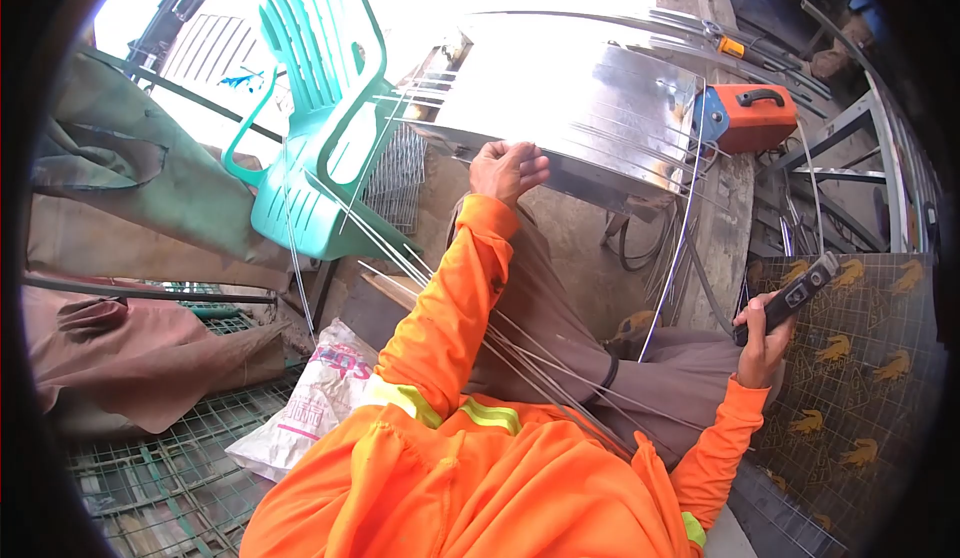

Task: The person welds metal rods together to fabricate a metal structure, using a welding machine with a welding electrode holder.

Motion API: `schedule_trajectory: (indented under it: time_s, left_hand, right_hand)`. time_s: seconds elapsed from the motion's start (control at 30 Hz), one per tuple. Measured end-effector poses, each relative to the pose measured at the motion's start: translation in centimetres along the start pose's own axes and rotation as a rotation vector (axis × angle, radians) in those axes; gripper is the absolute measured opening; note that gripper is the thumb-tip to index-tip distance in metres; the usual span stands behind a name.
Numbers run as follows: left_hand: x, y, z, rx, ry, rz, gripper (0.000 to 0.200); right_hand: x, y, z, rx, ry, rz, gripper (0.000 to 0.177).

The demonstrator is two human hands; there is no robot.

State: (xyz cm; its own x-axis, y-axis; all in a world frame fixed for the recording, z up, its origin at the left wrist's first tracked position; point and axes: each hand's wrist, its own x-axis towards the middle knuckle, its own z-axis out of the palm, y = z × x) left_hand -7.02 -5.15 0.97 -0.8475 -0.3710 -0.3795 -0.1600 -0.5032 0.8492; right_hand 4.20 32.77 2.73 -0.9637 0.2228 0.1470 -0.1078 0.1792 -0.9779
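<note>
My left hand (508, 172) is raised near the front edge of a shiny metal box (570, 88), its fingers curled together; whether something thin is between them cannot be made out. Several thin rods (610, 143) lie across the box top. At the right, my right hand (765, 336) is closed around a black welding electrode holder (790, 301), held tilted over my lap's right side. A long thin rod (675, 248) slants down from the box to my leg. More thin rods (540, 373) rest across my lap under my left arm.
A green plastic chair (300, 203) stands at the left front. An orange welding machine (750, 118) sits right of the box. A white sack (318, 398) and green wire mesh (170, 488) are at lower left. A patterned board (850, 378) is at right, beside a metal frame (880, 128).
</note>
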Motion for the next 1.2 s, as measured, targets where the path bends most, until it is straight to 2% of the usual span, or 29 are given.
schedule_trajectory:
  time_s: [0.1, 0.27, 0.4, 0.47, 0.63, 0.83, 0.9, 1.2]
  left_hand:
    - [0.3, -0.6, -0.1, 0.005, 0.012, 0.046, 0.021]
    - [0.2, -0.2, -0.1, 0.038, 0.0, 0.037, 0.021]
    - [0.2, -0.2, -0.2, 0.049, 0.011, 0.043, 0.019]
    - [0.2, -0.2, -0.3, 0.059, 0.011, 0.048, 0.019]
    - [0.2, -0.2, -0.2, 0.086, 0.038, 0.062, 0.018]
    - [0.3, -0.1, -0.3, 0.119, 0.038, 0.068, 0.019]
    - [0.6, -0.2, -0.5, 0.139, 0.027, 0.063, 0.019]
    - [1.5, -0.1, -1.6, 0.121, 0.014, 0.054, 0.02]
  right_hand:
    - [-0.5, -0.2, -1.1, 0.062, -0.036, 0.044, 0.027]
    - [-0.8, 1.9, -2.8, -0.066, -0.054, 0.022, 0.045]
    - [-1.0, 2.3, -3.6, -0.09, 0.06, 0.082, 0.038]
    - [-0.7, 4.1, -4.6, -0.21, 0.172, 0.044, 0.033]
    - [-0.6, 4.7, -5.9, -0.338, 0.256, 0.103, 0.033]
    - [-0.6, 4.7, -5.8, -0.377, 0.206, 0.174, 0.027]
    - [-0.5, 4.3, -5.5, -0.411, 0.125, 0.133, 0.023]
    - [-1.3, 7.0, -4.6, -0.366, 0.148, 0.116, 0.024]
